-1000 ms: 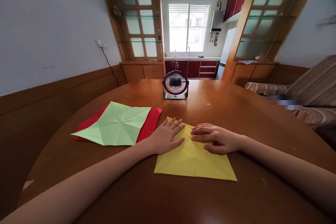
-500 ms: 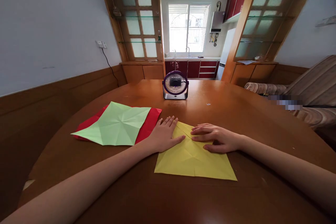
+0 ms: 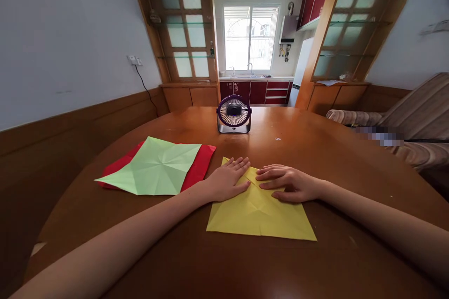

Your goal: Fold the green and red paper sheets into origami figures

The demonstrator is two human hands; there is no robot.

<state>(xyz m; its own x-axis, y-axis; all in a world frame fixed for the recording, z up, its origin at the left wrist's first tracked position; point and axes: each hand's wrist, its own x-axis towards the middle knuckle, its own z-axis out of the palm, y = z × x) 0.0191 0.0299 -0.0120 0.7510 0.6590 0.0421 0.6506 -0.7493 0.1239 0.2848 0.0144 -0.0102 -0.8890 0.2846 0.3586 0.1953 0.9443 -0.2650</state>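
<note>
A creased sheet of yellow paper (image 3: pixel 257 217) lies on the table in front of me, its wide edge toward me. My left hand (image 3: pixel 228 181) rests flat on its upper left part, fingers stretched toward the far edge. On the upper right part lies my right hand (image 3: pixel 286 183), fingers spread and slightly bent, the tips touching the paper. A fold line shows between the two hands. Part of the far edge is hidden under the fingers. Left of my left hand, a creased light green sheet of paper (image 3: pixel 159 166) lies over a red sheet of paper (image 3: pixel 199 163).
A small purple desk fan (image 3: pixel 234 113) stands beyond the paper on the round wooden table (image 3: pixel 168 252). A striped sofa (image 3: pixel 417 112) is at the right. A black cord (image 3: pixel 145 86) hangs from the wall socket at the left.
My left hand has slid a little to the right across the yellow paper, baring its far left corner. My right hand has hardly moved.
</note>
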